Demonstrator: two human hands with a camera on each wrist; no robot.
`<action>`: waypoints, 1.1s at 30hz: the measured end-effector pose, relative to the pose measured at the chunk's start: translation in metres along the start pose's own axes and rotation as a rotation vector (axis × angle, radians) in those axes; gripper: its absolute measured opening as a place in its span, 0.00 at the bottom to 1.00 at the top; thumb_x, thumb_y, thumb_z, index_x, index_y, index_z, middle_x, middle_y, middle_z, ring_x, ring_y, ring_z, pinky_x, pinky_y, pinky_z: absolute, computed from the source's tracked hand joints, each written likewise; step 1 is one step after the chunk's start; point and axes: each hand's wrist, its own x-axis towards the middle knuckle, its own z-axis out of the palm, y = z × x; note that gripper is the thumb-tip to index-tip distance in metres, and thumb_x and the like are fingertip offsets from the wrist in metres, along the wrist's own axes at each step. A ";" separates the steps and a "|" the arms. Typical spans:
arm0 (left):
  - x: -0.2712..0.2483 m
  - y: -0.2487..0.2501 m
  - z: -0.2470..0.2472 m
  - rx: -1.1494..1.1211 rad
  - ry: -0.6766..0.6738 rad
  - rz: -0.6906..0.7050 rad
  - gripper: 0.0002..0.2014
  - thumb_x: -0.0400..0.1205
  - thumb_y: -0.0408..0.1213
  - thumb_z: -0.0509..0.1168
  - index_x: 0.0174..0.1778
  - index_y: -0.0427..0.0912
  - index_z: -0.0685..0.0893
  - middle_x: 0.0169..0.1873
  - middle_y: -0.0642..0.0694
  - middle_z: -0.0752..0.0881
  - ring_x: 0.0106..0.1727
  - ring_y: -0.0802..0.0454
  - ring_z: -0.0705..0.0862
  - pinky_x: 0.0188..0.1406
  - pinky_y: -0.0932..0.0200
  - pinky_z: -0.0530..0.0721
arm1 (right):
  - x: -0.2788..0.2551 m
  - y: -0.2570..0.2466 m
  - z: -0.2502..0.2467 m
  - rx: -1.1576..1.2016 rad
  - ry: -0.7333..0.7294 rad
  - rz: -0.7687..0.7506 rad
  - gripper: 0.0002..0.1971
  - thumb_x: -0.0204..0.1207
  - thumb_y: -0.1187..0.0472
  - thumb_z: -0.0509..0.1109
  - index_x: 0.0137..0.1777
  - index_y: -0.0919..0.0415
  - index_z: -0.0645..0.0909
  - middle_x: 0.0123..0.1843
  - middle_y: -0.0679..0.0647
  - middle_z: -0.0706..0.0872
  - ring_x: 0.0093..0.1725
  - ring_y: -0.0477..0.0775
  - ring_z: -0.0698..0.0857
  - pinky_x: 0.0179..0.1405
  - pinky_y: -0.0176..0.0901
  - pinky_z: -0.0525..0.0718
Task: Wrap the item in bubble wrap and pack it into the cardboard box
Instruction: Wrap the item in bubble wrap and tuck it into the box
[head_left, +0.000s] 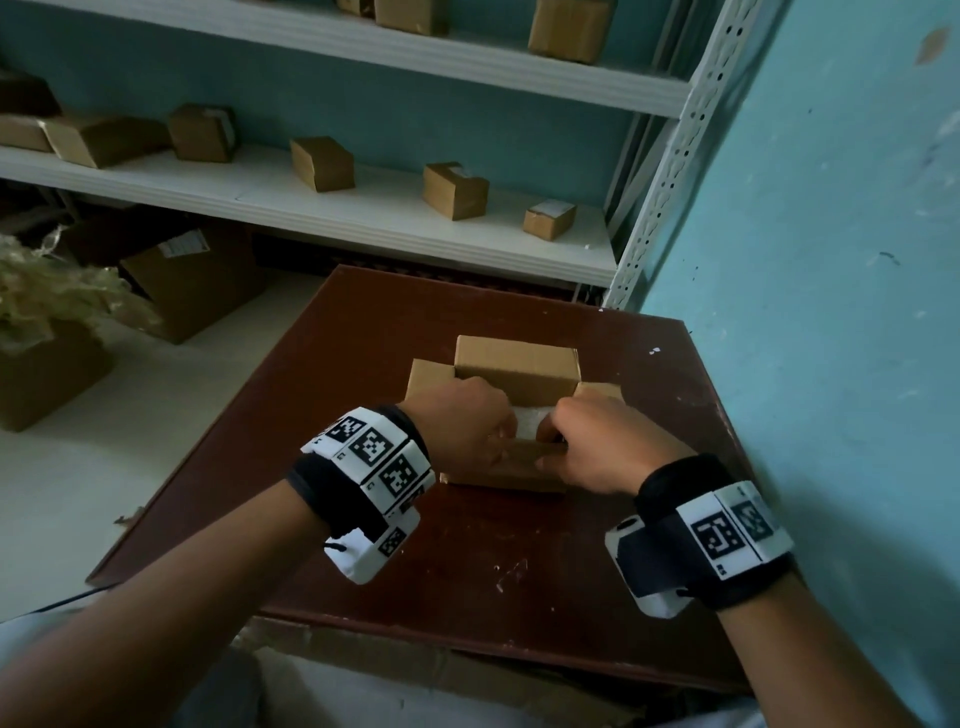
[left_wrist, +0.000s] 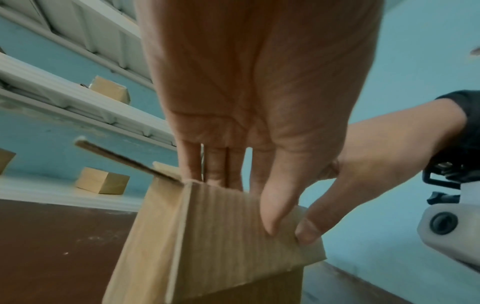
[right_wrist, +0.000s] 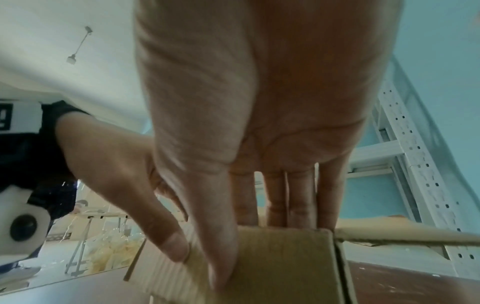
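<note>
Both hands pinch the near flap (head_left: 524, 451) of the cardboard box (head_left: 517, 370) on the table (head_left: 363, 364): left hand (head_left: 462, 426), right hand (head_left: 597, 447), thumbs outside. The bubble-wrapped item (head_left: 530, 422) lies inside, probably light and soft. The stiff, thin flap is best held at its edge.

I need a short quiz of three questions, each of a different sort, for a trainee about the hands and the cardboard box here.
1. True or false: the far flap of the cardboard box stands upright.
2. Which part do the left hand and the right hand both pinch? A) the far flap B) the near flap C) a box on the shelf
3. Fill in: something white shows inside the box, between the two ____.

Key
1. True.
2. B; both thumbs lie on its outer face, the fingers reach over its edge.
3. hands.
</note>
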 end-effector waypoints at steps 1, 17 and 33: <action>0.001 0.001 0.000 0.000 0.010 0.014 0.12 0.82 0.43 0.63 0.58 0.47 0.86 0.51 0.52 0.87 0.48 0.56 0.84 0.48 0.58 0.84 | 0.000 -0.001 0.002 -0.007 0.021 -0.011 0.17 0.80 0.51 0.71 0.65 0.56 0.84 0.59 0.54 0.86 0.56 0.55 0.85 0.57 0.50 0.85; 0.009 -0.001 -0.004 0.048 -0.111 0.097 0.14 0.83 0.39 0.59 0.55 0.39 0.88 0.46 0.42 0.89 0.42 0.48 0.84 0.40 0.56 0.79 | 0.025 -0.005 0.001 -0.062 -0.067 -0.066 0.10 0.81 0.53 0.69 0.54 0.59 0.83 0.40 0.52 0.80 0.42 0.56 0.84 0.39 0.48 0.83; -0.006 0.008 -0.008 -0.004 -0.119 0.025 0.10 0.83 0.37 0.60 0.52 0.39 0.86 0.42 0.46 0.85 0.44 0.49 0.84 0.47 0.53 0.83 | -0.002 -0.002 -0.006 0.143 -0.050 -0.032 0.14 0.79 0.50 0.70 0.61 0.52 0.87 0.54 0.52 0.88 0.49 0.52 0.86 0.49 0.46 0.86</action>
